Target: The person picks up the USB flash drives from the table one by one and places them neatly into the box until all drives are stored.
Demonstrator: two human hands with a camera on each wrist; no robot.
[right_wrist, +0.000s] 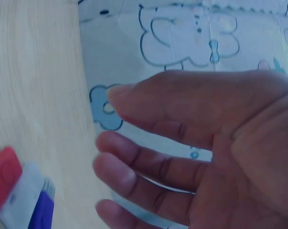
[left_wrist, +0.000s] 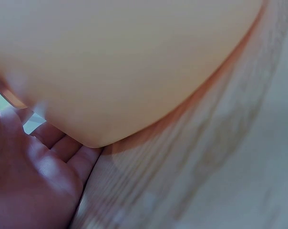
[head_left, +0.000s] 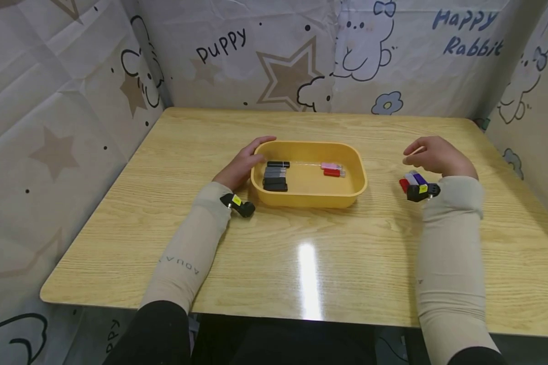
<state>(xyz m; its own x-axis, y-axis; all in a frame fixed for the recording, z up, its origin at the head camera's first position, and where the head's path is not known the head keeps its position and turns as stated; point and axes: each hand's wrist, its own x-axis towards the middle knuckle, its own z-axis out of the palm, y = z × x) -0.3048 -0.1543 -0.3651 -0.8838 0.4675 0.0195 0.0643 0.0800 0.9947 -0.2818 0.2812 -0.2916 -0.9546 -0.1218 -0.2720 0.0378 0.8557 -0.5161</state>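
Note:
My left hand holds the left end of a yellow plastic tray, thumb at the rim. In the left wrist view, its fingers lie along the tray's outer wall. Inside, several black and grey USB flash drives line the left side. Toward the right lie a pink USB flash drive and a red one. My right hand hovers above the table with fingers loosely bent and nothing in them. Near it on the table sit red, white and purple flash drives.
A light wood table bears everything. Printed cloth walls stand along its back and sides. A small camera is strapped to each wrist; the right one partly covers the loose flash drives in the head view.

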